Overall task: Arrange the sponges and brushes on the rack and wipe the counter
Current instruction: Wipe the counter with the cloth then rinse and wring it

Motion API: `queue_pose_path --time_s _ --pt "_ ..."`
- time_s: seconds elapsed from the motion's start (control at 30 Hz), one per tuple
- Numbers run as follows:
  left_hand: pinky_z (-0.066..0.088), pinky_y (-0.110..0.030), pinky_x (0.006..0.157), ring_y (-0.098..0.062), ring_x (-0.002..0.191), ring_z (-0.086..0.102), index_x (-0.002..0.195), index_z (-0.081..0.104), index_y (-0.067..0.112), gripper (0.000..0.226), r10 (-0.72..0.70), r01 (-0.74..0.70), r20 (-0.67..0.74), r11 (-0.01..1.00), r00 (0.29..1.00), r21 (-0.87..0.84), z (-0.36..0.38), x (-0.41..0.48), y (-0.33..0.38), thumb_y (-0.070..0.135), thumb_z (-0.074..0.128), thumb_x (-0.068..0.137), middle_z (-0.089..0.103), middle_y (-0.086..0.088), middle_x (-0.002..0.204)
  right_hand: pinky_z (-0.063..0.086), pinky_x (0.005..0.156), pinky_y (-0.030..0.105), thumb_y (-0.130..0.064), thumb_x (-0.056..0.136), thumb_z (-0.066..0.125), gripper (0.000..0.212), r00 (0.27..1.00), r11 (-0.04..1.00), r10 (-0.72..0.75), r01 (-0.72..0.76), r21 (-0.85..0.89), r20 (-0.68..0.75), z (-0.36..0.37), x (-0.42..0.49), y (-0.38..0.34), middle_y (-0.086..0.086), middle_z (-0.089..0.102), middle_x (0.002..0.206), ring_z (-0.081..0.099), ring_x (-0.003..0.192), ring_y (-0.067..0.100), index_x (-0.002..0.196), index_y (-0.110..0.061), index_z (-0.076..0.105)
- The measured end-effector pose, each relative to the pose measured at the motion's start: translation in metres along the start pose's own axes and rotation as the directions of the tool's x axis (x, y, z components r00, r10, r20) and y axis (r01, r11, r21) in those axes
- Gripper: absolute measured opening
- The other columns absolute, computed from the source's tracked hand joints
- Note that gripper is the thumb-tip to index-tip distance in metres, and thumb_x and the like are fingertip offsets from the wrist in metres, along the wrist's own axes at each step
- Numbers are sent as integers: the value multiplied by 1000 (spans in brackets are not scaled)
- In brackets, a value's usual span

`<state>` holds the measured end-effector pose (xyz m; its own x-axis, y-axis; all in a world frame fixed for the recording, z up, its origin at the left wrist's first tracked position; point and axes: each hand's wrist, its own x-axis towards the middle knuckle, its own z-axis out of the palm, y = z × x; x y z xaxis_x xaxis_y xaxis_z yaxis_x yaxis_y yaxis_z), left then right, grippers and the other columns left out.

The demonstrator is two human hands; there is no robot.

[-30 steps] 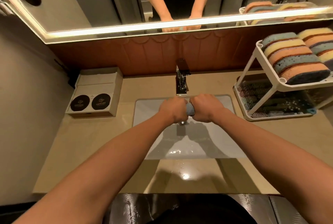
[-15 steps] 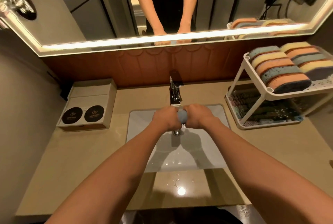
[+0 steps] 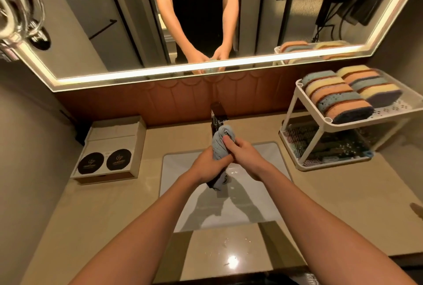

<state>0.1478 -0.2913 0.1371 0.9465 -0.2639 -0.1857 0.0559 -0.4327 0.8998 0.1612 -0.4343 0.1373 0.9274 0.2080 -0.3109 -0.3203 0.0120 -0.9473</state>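
A twisted light-blue cloth (image 3: 220, 141) stands upright over the white sink (image 3: 183, 204), just in front of the tap (image 3: 217, 115). My left hand (image 3: 209, 166) grips its lower end and my right hand (image 3: 243, 155) grips its upper part, thumb across the cloth. The white two-tier rack (image 3: 320, 124) stands on the beige counter (image 3: 343, 204) at the right. Several sponges (image 3: 338, 97) in blue, yellow and orange lie in rows on its top shelf. Brushes (image 3: 325, 145) lie on the lower shelf, partly hidden.
A beige box (image 3: 109, 152) with two black round lids sits on the counter at the left. A lit mirror (image 3: 206, 21) spans the back wall above a brown splashback. Water drops lie on the counter's front edge (image 3: 231, 259).
The cloth was squeezed sideways between my fists; it now stands upright, more of it showing above my hands. The view has tilted up, showing more mirror.
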Motion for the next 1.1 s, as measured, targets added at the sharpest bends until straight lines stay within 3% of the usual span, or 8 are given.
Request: queue_pose_path --time_s 0.13,0.23,0.43,0.63,0.73,0.83,0.93,1.1 --pt "56 -25 88 -14 103 69 130 60 20 30 -49 67 63 938 997 -341 -5 -10 9 31 57 102 72 1 117 57 74 21 -40 106 43 37 998 992 -8 15 127 -58 3 0 -5 2 75 109 72 96 9 117 -13 66" --pt "56 -36 87 -25 94 67 120 62 13 27 -136 170 104 837 985 -519 -9 -14 10 32 50 104 73 -7 104 54 75 21 -36 108 38 37 992 990 -19 36 135 -122 2 -3 -9 1 73 114 70 102 10 122 -15 65" --pt "51 -37 90 -17 100 66 117 64 20 33 -215 204 44 817 976 -540 -14 -14 16 42 43 106 73 -2 112 55 73 38 -38 102 50 34 884 950 -251 146 -277 -394 10 0 -15 3 71 84 67 84 20 87 -13 67" --pt "57 -33 90 -14 107 67 129 48 13 44 -202 136 -102 884 974 -448 -9 -11 12 27 70 95 66 -6 124 39 55 20 -29 99 58 31 866 867 -372 195 -459 -335 14 -6 -26 3 62 67 53 63 10 74 -12 62" --pt "58 -25 71 -16 89 70 118 61 8 21 -209 79 -203 857 957 -509 -19 -8 16 3 56 98 72 -9 108 50 60 37 -30 98 61 31 895 901 -341 225 -371 -286 8 -8 -24 15 67 74 58 67 17 78 -7 68" --pt "52 -19 54 -13 75 66 110 65 8 31 -240 36 -280 816 929 -576 -26 -8 21 -11 46 93 71 -6 92 58 65 30 -18 100 59 20 924 964 -261 233 -130 -279 6 -13 -27 11 73 85 67 79 18 88 -10 73" --pt "52 -21 53 -17 79 67 113 65 10 34 -266 25 -307 791 914 -611 -26 -8 21 -8 45 93 73 -6 95 61 80 37 -15 100 58 17 922 972 -221 234 4 -319 6 -12 -32 13 76 95 71 88 23 92 -14 74" --pt "59 -40 75 -27 93 67 110 63 11 32 -345 26 -412 792 843 -610 -30 1 12 -7 47 88 71 -13 103 57 68 28 -19 102 57 19 941 979 -197 205 1 -275 8 -14 -32 8 76 91 68 81 16 94 -13 73"
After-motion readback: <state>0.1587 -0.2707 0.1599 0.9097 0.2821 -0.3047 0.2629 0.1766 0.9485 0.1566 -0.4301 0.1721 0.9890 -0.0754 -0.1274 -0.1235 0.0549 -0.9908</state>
